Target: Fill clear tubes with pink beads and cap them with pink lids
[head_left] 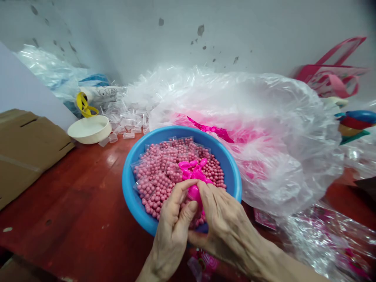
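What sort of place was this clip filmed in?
Likely a small hand-packing workshop: a pink plastic piece pinched over a blue plastic basin of bagged pink beads, a bulging clear plastic sack, and heaped small clear plastic pieces on a red tabletop.

From my remote seat, I look out at a grey plaster wall (132, 35), marked across its upper part with dark chipped spots (200, 29). A pale panel (26, 86) cuts in at an angle on the left, just above a flattened brown cardboard box (29, 156). That box rests on a glossy red tabletop (73, 196), which throws back a small patch of pale light. Crumpled clear plastic sheeting (44, 66) is bunched against the wall at the left. At the far right, a pink tote bag (331, 78) stands near the wall, just above a stack of coloured plastic discs (354, 125).
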The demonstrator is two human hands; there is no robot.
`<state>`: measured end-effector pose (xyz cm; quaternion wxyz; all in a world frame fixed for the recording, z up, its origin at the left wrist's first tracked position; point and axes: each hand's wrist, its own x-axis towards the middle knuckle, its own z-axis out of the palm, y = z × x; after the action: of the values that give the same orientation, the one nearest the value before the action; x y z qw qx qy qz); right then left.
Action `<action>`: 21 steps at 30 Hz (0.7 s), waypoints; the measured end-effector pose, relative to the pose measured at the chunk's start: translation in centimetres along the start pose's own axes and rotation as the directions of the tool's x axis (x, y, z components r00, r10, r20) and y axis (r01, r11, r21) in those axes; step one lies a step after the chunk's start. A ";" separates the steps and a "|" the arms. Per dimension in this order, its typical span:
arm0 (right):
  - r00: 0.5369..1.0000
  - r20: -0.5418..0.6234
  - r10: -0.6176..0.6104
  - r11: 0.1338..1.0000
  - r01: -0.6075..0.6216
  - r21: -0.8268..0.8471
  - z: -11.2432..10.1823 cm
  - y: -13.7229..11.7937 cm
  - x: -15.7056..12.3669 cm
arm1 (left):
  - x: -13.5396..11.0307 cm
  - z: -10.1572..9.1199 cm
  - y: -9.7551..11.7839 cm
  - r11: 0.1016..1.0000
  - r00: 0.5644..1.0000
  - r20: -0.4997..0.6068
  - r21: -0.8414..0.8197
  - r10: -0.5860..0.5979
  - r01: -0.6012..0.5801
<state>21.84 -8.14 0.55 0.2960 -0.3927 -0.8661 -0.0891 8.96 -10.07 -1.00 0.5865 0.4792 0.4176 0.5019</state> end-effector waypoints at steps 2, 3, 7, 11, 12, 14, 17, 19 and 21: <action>0.997 -0.058 -0.045 0.999 0.043 -0.032 0.5 -0.1 0.1 | -0.1 0.0 -0.2 0.998 1.000 -0.012 0.060 0.011 -0.010; 0.995 -0.076 -0.059 0.998 0.057 -0.033 0.7 -0.1 0.1 | -0.1 0.0 -0.2 0.996 1.000 -0.018 0.090 0.007 -0.005; 0.991 -0.118 -0.064 0.997 0.069 0.032 1.1 0.1 0.2 | 0.0 -0.1 -0.2 0.986 0.999 -0.032 0.165 -0.007 0.012; 0.997 -0.081 -0.020 0.981 0.035 0.193 1.9 0.5 0.0 | 0.4 0.1 0.0 0.984 0.997 -0.072 0.176 0.031 -0.017; 0.999 -0.042 0.013 0.969 -0.002 0.246 2.1 0.7 -0.1 | 0.5 0.1 0.1 0.985 0.997 -0.077 0.171 0.033 -0.020; 0.993 0.069 0.096 0.936 -0.114 0.334 2.3 1.1 -0.3 | 0.8 0.1 0.2 0.986 0.997 -0.079 0.166 0.014 -0.001; 0.972 0.138 0.191 0.904 -0.229 0.362 1.9 2.5 -0.5 | 1.0 -0.6 0.4 0.974 0.993 -0.118 0.222 -0.007 0.033; 0.967 0.098 0.235 0.914 -0.254 0.315 1.2 3.9 -0.9 | 1.0 -1.8 0.6 0.950 0.981 -0.184 0.312 0.055 0.006; 0.958 0.070 0.278 0.932 -0.287 0.222 0.5 5.6 -1.5 | 1.0 -3.3 0.8 0.894 0.958 -0.239 0.446 0.158 -0.036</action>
<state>26.44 -5.08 -1.17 0.3330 -0.4777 -0.8105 0.0628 5.76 -8.62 -0.80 0.3755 0.5463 0.5707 0.4846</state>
